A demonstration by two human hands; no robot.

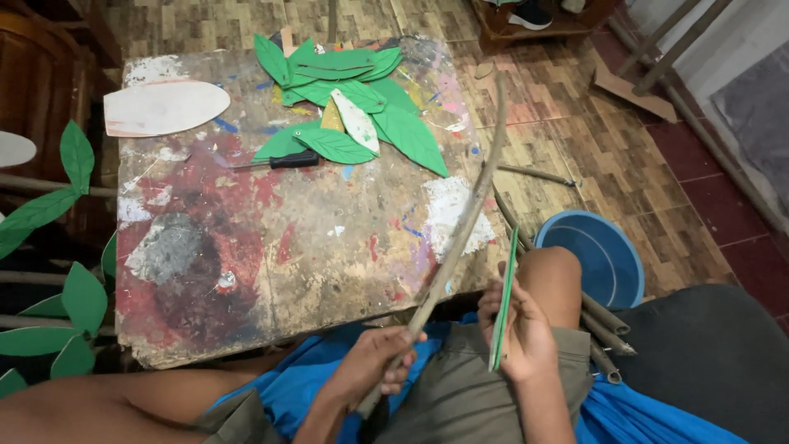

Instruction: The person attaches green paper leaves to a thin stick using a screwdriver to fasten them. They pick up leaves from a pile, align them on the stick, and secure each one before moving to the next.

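My left hand [374, 362] grips the lower end of a long thin grey-brown stick [464, 222] that slants up and to the right over the table's right edge. My right hand [518, 333] holds a green cut-out leaf [504, 300] edge-on, just right of the stick. Both hands are above my lap, over blue cloth [296, 386]. A pile of green foam leaves [353, 103] lies at the far side of the paint-stained wooden table [279, 247], with one whitish leaf among them.
A black-handled screwdriver [283, 161] lies by the leaf pile. A large white leaf-shaped cut-out [164, 107] sits at the table's far left. Branches with green leaves [57, 247] lie left. A blue bucket [600, 255] and several grey sticks [604, 329] are on the floor at right.
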